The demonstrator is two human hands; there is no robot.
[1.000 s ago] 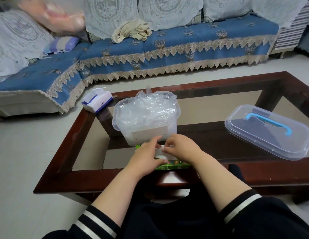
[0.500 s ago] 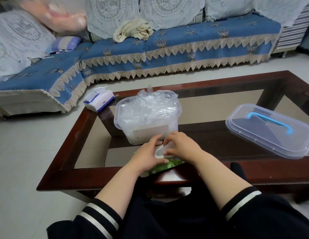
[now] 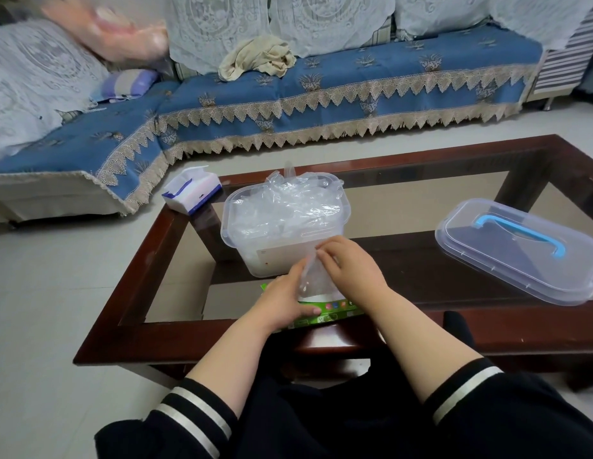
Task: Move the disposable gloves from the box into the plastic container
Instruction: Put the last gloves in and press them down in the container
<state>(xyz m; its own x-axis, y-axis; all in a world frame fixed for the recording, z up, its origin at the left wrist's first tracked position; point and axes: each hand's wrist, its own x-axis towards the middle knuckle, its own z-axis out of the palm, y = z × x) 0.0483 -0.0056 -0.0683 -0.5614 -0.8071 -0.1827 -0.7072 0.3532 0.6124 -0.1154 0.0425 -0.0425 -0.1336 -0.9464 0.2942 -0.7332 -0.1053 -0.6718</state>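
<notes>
Hands cover most of the green box (image 3: 325, 314), so its opening is hard to make out. It lies on the glass surface (image 3: 404, 207), just in front of the plastic container (image 3: 252, 246), which is heaped with crumpled clear gloves (image 3: 288, 207). Left hand (image 3: 285, 301) presses the box down, fingers fairly flat. Right hand (image 3: 349, 268) pinches one glove (image 3: 313, 276), now drawn up out of the box, where a second ago both hands lay low on it. Lid (image 3: 520, 250) sits well apart at right.
</notes>
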